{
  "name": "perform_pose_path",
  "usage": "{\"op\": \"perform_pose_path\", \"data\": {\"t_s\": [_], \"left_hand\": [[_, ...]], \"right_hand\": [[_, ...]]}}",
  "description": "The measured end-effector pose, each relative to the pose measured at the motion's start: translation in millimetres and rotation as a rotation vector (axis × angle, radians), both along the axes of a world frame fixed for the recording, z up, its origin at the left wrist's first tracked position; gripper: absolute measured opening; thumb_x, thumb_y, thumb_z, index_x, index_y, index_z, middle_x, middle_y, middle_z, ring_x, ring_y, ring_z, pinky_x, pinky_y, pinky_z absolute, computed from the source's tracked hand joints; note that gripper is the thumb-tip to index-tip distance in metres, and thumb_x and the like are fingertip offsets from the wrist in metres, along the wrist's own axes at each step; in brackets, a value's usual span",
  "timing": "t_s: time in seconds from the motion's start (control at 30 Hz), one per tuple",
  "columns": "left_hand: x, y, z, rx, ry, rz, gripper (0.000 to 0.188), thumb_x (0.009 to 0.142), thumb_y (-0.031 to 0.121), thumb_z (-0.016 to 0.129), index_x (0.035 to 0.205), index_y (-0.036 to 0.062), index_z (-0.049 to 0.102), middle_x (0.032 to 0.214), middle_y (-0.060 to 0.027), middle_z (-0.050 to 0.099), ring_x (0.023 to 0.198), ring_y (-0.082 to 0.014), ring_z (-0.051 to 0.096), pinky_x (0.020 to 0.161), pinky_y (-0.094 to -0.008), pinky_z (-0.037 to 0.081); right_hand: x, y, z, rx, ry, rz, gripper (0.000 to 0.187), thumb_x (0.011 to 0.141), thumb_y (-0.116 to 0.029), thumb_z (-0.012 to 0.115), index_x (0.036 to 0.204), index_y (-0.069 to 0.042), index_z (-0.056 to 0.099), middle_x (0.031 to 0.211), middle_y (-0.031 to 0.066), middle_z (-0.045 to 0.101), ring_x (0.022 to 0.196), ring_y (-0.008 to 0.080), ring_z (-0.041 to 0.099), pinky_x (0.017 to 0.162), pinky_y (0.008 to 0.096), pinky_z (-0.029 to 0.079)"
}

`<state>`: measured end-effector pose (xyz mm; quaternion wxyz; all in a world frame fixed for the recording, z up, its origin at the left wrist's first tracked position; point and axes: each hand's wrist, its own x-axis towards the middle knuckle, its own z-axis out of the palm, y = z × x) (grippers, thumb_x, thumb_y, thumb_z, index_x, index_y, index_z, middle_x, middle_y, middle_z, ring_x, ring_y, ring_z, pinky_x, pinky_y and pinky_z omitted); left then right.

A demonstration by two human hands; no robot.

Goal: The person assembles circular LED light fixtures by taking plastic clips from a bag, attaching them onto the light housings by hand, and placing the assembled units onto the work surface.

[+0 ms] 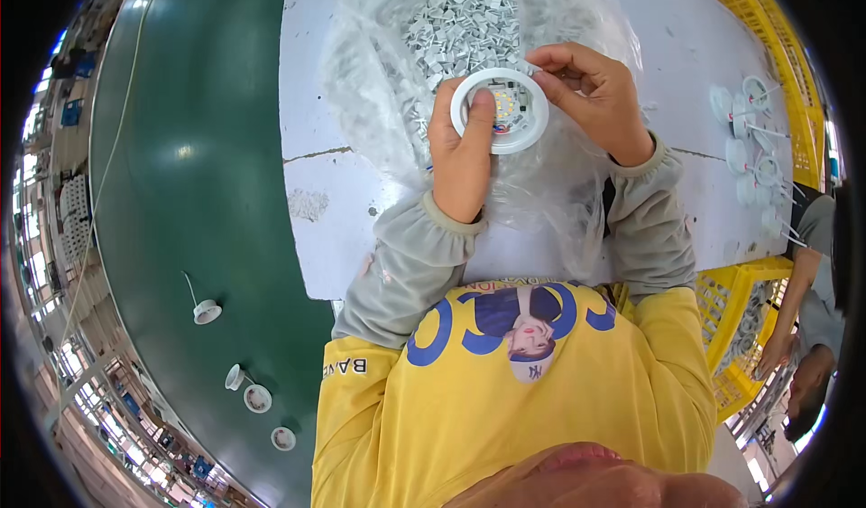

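The round lamp is showing a white rim, yellow dots patterning its middle. Small pieces are appearing whitish grey in a translucent, milky bag. The desk is looking pale lilac-white, grey scuffs mottling its left edge. The sleeves are showing grey, the shirt yellow with blue lettering. Past the left edge a surface is showing deep green; past the right, a crate, yellow.
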<state>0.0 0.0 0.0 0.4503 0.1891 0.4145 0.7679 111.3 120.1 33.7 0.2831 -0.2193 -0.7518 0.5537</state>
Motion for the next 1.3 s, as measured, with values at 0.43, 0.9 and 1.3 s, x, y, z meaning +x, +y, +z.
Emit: {"op": "perform_pose_path", "data": {"t_s": [0.43, 0.9, 1.3], "left_hand": [[-7.7, -3.4, 13.0, -0.079, 0.29, -0.071, 0.023, 0.087, 0.016, 0.053, 0.104, 0.0003, 0.05, 0.089, -0.0046, 0.057, 0.078, -0.0078, 0.053, 0.066, -0.0212, 0.044], [-7.1, -2.7, 9.9, -0.04, 0.386, -0.032, 0.016, 0.088, 0.012, 0.05, 0.1, 0.0022, 0.049, 0.084, -0.0026, 0.055, 0.074, -0.0074, 0.05, 0.064, -0.0215, 0.043], [-6.8, -5.1, 11.0, -0.055, 0.435, 0.015, 0.014, 0.087, 0.01, 0.051, 0.098, 0.0021, 0.047, 0.082, -0.0029, 0.055, 0.075, -0.0085, 0.05, 0.066, -0.0228, 0.041]], "right_hand": [[-10.4, 3.5, 3.7, 0.109, 0.001, 0.162, 0.015, 0.08, 0.001, 0.057, 0.094, 0.002, 0.062, 0.087, 0.0061, 0.063, 0.08, 0.0114, 0.059, 0.073, 0.0223, 0.048], [-10.3, 4.5, -1.4, 0.024, 0.026, 0.195, 0.013, 0.082, -0.001, 0.056, 0.094, 0.002, 0.059, 0.088, 0.0046, 0.061, 0.082, 0.0101, 0.058, 0.074, 0.0223, 0.048], [-10.1, 2.7, -0.2, 0.087, 0.068, 0.207, 0.015, 0.083, 0.0, 0.054, 0.098, 0.001, 0.055, 0.091, 0.0035, 0.058, 0.084, 0.0097, 0.056, 0.076, 0.0223, 0.046]]}}
